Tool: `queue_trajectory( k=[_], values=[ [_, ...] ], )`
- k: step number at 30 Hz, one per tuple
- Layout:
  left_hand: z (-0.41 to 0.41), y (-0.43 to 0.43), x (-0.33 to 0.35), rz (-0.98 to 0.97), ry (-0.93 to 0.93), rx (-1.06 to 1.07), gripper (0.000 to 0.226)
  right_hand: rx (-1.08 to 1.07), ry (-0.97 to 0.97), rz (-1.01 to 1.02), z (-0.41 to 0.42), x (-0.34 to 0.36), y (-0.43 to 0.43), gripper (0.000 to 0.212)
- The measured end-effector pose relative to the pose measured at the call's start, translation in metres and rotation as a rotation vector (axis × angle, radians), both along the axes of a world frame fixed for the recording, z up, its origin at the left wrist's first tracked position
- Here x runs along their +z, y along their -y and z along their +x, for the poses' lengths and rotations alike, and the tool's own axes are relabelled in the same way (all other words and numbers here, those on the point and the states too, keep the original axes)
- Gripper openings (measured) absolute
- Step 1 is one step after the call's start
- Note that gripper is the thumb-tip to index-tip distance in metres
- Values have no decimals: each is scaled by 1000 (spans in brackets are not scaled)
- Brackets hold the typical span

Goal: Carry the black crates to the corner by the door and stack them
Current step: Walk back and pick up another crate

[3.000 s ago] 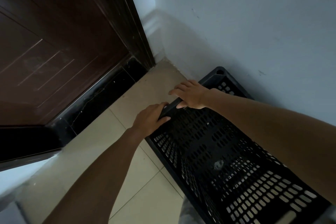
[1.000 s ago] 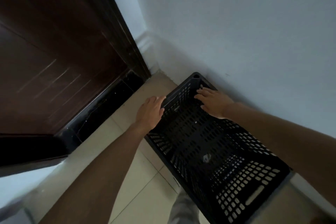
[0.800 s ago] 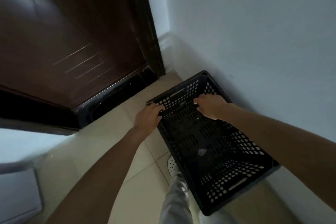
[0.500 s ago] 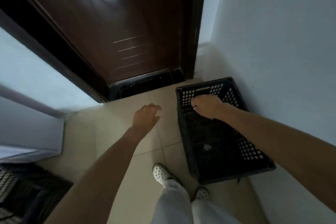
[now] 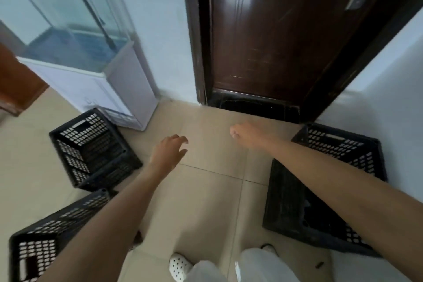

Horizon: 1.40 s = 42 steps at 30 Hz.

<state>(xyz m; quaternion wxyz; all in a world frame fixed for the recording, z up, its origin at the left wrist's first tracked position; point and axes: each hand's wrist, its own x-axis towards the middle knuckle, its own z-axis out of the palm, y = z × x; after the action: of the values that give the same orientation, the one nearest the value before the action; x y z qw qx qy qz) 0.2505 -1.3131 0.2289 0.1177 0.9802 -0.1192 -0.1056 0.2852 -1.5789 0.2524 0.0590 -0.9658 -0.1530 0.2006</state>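
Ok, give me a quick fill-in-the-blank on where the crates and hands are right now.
1. The crate in the corner sits to the ____ of the dark door.
2. Both the left hand and the right hand are holding ____.
3. The number of black crates in view is ____.
4. The upper left crate sits beside a glass ____ on a white cabinet.

Missing words: right; nothing; three; tank

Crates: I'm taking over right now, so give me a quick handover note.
Left hand: open, empty, over the floor.
Right hand: empty, appears loosely closed, also clear of everything.
Corner crate: on the floor against the wall right of the door. Done.
Left: far crate by the white cabinet and near crate below it; carry both over and stack them on the corner crate.
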Motion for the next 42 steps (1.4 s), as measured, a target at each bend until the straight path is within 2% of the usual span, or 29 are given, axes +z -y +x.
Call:
queue_trajectory(
  k=[3,6,11,16,22,29,34,38,42],
  values=[
    [-37,-90,0,19,-37,132,28,109,-3,5,-2,-7,-96,29],
    [-81,-187,1,59,-79,263,29,229,-17,-19,-9,-10,-205,29],
    [-156,-326,16,72,-71,522,31,501,-11,53,-31,-6,-373,28],
    [-248,-418,21,56,-74,817,32,789,-49,87,-69,-1,-517,27],
    [-327,-493,28,60,-113,1076,34,1054,-33,55,-125,2,-654,27],
    [-385,-591,51,95,-29,1281,34,1224,-53,21,-167,5,-790,27],
    [-438,-653,40,86,-37,1366,33,1311,-85,-3,-217,0,-878,27],
    [-484,-718,20,92,-70,1353,33,1302,-119,-1,-265,-15,-940,26],
    [-517,-779,-3,81,-137,1255,33,1228,-131,-33,-302,-33,-983,26]
  ],
)
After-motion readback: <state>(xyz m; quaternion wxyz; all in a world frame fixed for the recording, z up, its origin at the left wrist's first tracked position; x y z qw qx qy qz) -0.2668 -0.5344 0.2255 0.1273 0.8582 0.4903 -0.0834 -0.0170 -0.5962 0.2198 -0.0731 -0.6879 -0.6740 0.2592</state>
